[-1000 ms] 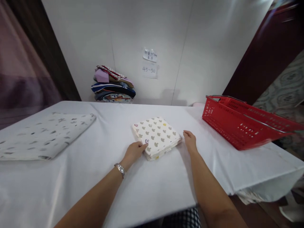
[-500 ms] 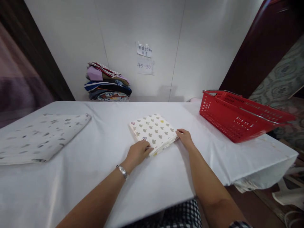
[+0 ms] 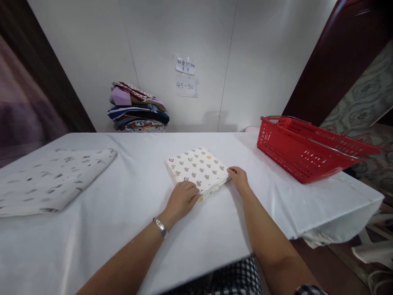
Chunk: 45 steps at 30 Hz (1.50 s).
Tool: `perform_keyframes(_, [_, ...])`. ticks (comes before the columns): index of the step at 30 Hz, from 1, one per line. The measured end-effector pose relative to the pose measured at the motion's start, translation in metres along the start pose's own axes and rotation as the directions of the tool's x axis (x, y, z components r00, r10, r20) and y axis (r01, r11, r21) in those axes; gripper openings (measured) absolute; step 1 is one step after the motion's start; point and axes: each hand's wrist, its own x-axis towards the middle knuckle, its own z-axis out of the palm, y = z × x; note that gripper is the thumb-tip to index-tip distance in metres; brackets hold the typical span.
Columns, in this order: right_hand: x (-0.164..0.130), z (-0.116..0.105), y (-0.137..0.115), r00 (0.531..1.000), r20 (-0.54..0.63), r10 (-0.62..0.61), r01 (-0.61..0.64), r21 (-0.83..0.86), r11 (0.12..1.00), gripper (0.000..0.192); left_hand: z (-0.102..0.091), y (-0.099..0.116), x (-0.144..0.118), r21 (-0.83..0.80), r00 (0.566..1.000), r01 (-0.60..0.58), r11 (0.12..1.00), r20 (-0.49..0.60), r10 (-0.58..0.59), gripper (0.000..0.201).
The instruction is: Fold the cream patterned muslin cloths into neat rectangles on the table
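A cream cloth [image 3: 198, 166] printed with grey mouse-head shapes and a few coloured ones lies folded into a thick square on the white-covered table [image 3: 132, 184]. My left hand [image 3: 183, 198], with a silver bracelet at the wrist, has its fingers closed at the cloth's near left corner and hides that corner. At the near right corner, my right hand [image 3: 239, 178] pinches the layered edge between thumb and fingers.
A larger folded white cloth with grey marks [image 3: 58, 180] lies at the left. Several folded fabrics [image 3: 138, 108] are stacked against the back wall. On the right stands a red plastic basket [image 3: 307, 149] with metal handles. Two paper notes [image 3: 186, 76] hang on the wall.
My left hand has shifted slightly at the near left corner, its fingers now more over the edge. My right hand keeps its place. The view has moved a little.
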Motion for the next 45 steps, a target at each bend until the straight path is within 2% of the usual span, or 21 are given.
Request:
perform_keyframes(4, [-0.003, -0.006, -0.008, 0.994, 0.04, -0.105, 0.105, 0.0, 0.994, 0.027, 0.004, 0.0, -0.002, -0.002, 1.0, -0.004, 1.0, 0.015, 0.004, 0.018])
perform_keyframes(7, [-0.006, -0.008, -0.01, 0.963, 0.199, -0.184, 0.186, 0.006, 0.982, 0.025, 0.007, 0.0, -0.001, 0.022, 1.0, 0.013, 1.0, 0.005, -0.013, 0.015])
perform_keyframes(9, [-0.008, -0.008, -0.008, 0.935, 0.298, -0.195, 0.205, -0.002, 0.979, 0.03, 0.008, 0.0, 0.0, 0.024, 1.0, 0.022, 0.999, -0.001, -0.022, 0.013])
perform_keyframes(11, [-0.008, -0.007, -0.004, 0.923, 0.334, -0.19, 0.205, -0.011, 0.979, 0.033, 0.008, 0.0, 0.0, 0.019, 1.0, 0.028, 0.999, 0.002, -0.028, 0.011])
perform_keyframes(17, [-0.005, -0.004, 0.004, 0.926, 0.32, -0.199, 0.215, -0.015, 0.976, 0.031, 0.009, 0.0, 0.0, 0.0, 0.999, 0.04, 0.999, -0.004, -0.04, 0.011])
perform_keyframes(24, [-0.004, 0.002, -0.003, 0.928, 0.275, -0.252, 0.269, -0.024, 0.963, 0.027, 0.008, 0.001, 0.002, 0.017, 0.999, 0.042, 0.999, 0.012, -0.042, 0.009])
perform_keyframes(27, [-0.008, 0.001, -0.006, 0.941, 0.263, -0.211, 0.211, 0.029, 0.977, 0.025, 0.007, 0.002, 0.002, 0.009, 0.999, 0.051, 0.999, 0.008, -0.051, 0.009])
perform_keyframes(32, [-0.011, -0.011, -0.004, 0.939, 0.331, -0.088, 0.024, 0.194, 0.981, 0.029, 0.008, 0.002, 0.001, 0.008, 0.999, 0.038, 0.999, -0.013, -0.038, 0.009])
perform_keyframes(34, [-0.007, -0.015, -0.003, 0.949, 0.31, -0.049, -0.025, 0.232, 0.972, 0.028, 0.009, 0.001, 0.001, 0.007, 0.999, 0.031, 1.0, -0.018, -0.03, 0.009])
perform_keyframes(38, [-0.002, -0.018, 0.001, 0.968, 0.241, -0.075, 0.03, 0.187, 0.982, 0.019, 0.011, 0.0, 0.001, 0.01, 0.999, 0.026, 1.0, -0.029, -0.025, 0.009])
perform_keyframes(45, [-0.003, -0.017, 0.013, 0.944, 0.3, -0.139, 0.119, 0.084, 0.989, 0.022, 0.01, 0.001, 0.001, 0.027, 0.999, 0.033, 0.999, -0.021, -0.033, 0.01])
